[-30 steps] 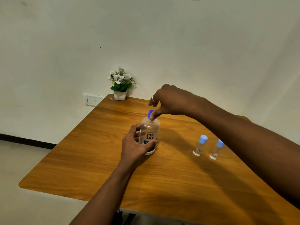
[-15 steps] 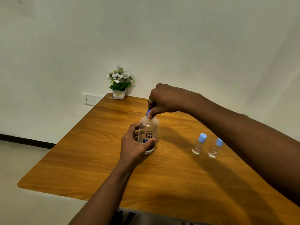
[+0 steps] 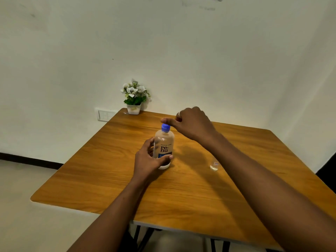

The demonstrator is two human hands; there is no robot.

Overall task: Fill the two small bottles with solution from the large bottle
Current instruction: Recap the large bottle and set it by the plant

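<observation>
**Head view: items on your counter**

Counter [image 3: 181,197]: wooden top with a light edge, standing against a pale wall.

Large bottle [image 3: 164,146]: clear, upright, near the middle of the counter. Its label reads "re-nu" above a blue band. The blue cap [image 3: 165,128] sits on the neck.

Your left hand [image 3: 148,161]: wrapped round the lower part of the large bottle from the left side, thumb across the front of the blue band, fingers [image 3: 151,142] curling behind the bottle. It is gripping the bottle.

Your right hand [image 3: 192,122]: raised just above and to the right of the cap. The hand is loosely curled, with fingers [image 3: 166,121] reaching out over the cap's top. Whether they touch the cap cannot be told; they do not close around it. A ring [image 3: 179,113] shows on one finger.

Small bottle [image 3: 214,165]: clear, on the counter to the right of the large bottle, well apart from it. Your right forearm covers its upper part, so only the base and a small red-marked label show. A second small bottle is hidden from this view.

Potted plant [image 3: 135,96]: white flowers in a white pot, at the counter's far left corner.

Wall switch plate [image 3: 104,114]: white, left of that corner.
</observation>
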